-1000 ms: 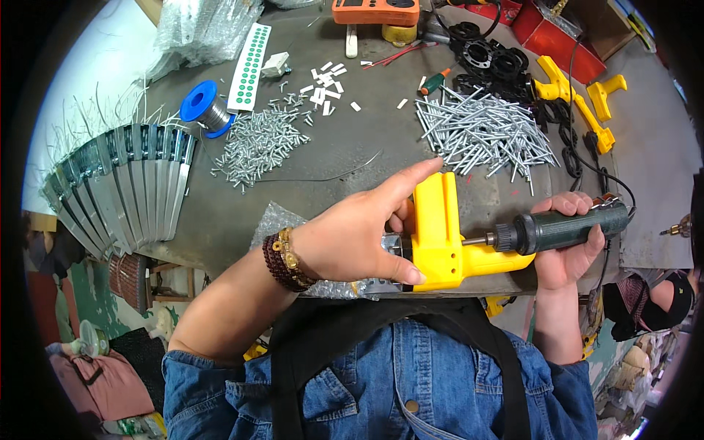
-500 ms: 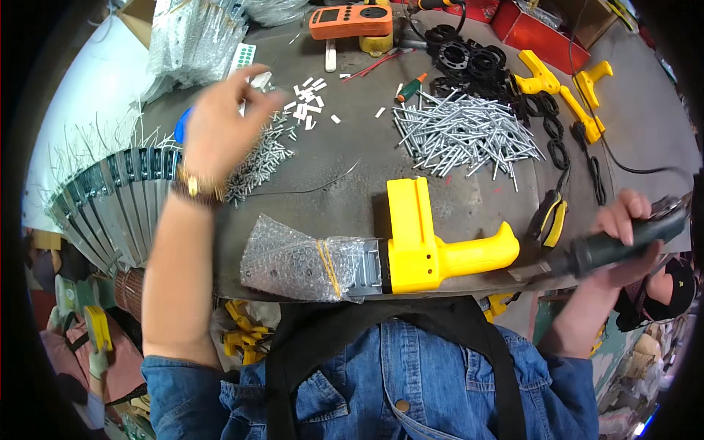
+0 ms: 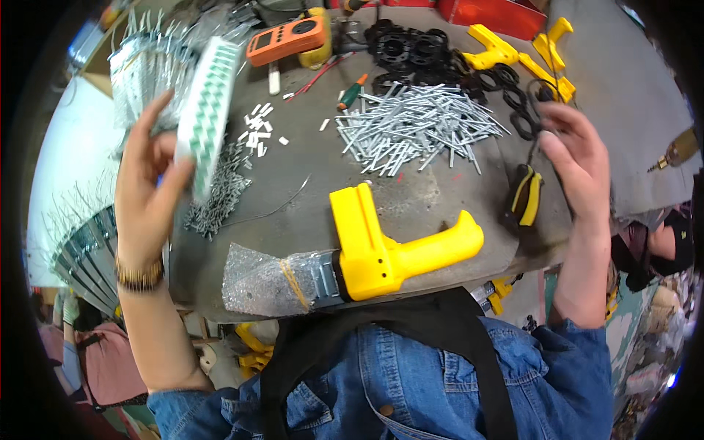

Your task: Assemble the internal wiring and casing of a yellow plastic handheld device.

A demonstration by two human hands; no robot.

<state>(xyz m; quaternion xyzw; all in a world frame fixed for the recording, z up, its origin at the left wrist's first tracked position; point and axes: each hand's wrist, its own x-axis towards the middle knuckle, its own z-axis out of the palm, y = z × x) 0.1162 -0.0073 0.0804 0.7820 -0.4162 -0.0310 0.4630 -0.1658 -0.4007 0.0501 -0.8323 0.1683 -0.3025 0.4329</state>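
My left hand pinches a white sheet of green stickers between thumb and fingers, raised above a heap of small screws. My right hand holds nothing, its fingers apart and curved, over the table beside the yellow-handled cutters. On the near table edge lies a yellow tool housing with a handle pointing right. Its left end is wrapped in bubble wrap with a rubber band around it. A power screwdriver, only partly visible, is at the far right, its bit pointing left.
Long silver screws are piled mid-table, with small white pieces to their left. Behind are an orange meter, a small green screwdriver, black rings and yellow handle parts. Stacked wired parts stand at left.
My left hand has picked up the sticker sheet and drawn it nearer. My right hand has let go of the power screwdriver and moved up and inward. The whole view has shifted somewhat.
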